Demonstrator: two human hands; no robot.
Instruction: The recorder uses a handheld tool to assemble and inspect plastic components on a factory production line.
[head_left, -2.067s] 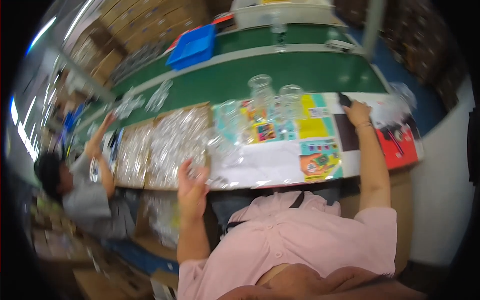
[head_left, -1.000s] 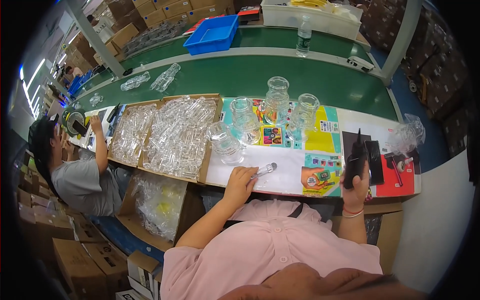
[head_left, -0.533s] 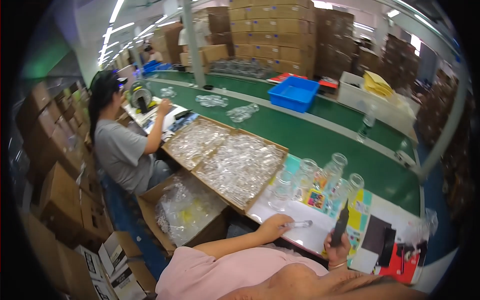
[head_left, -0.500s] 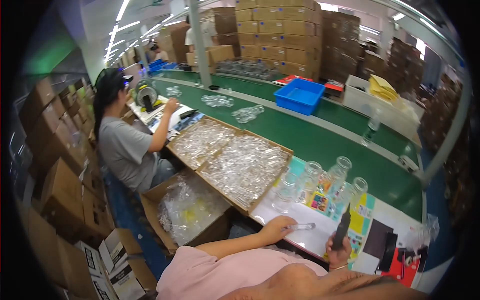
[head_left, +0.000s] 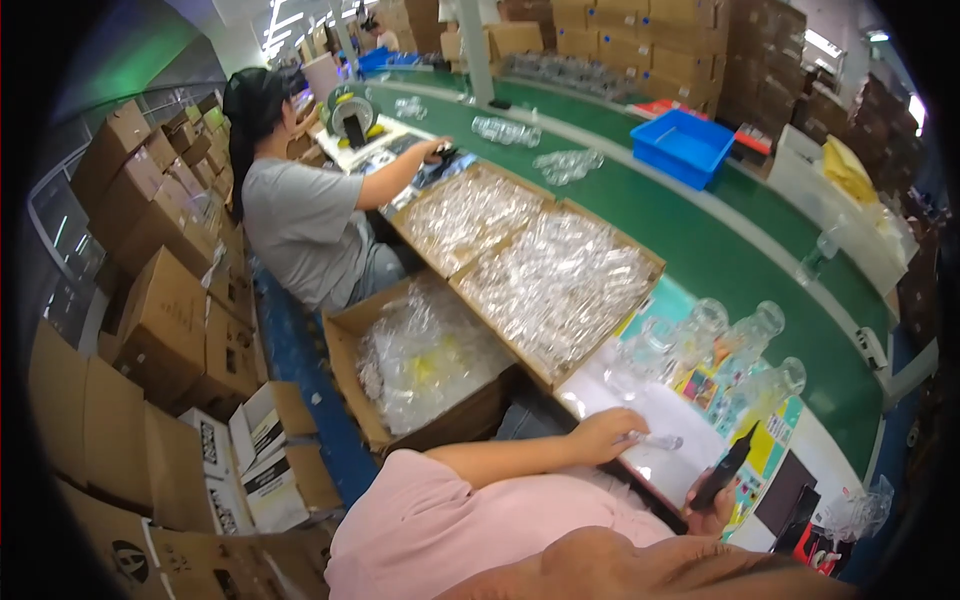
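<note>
My left hand (head_left: 606, 437) pinches a short, clear tube-like piece (head_left: 658, 441) over the white sheet on the table. In my right hand (head_left: 710, 510) is a black handheld tool (head_left: 727, 468) with a narrow pointed tip, angled up and away from me. The tool and the clear piece are apart. Beyond my hands, several clear bottle-shaped vessels, including a clear vessel (head_left: 772, 385) closest to the tool, stand or lean on a colourful printed sheet (head_left: 762, 450).
Two shallow cartons (head_left: 560, 290) of clear pieces lie to the left, above a box (head_left: 345, 375) with plastic bags. A green conveyor (head_left: 610, 205) runs behind, with a blue tray (head_left: 682, 148). A co-worker (head_left: 300, 210) sits at left; stacked cartons (head_left: 165, 310) line that side.
The view has turned, so the scene sits further right in it. Both my hands keep their hold. The co-worker's hand has moved down to dark items on the table.
</note>
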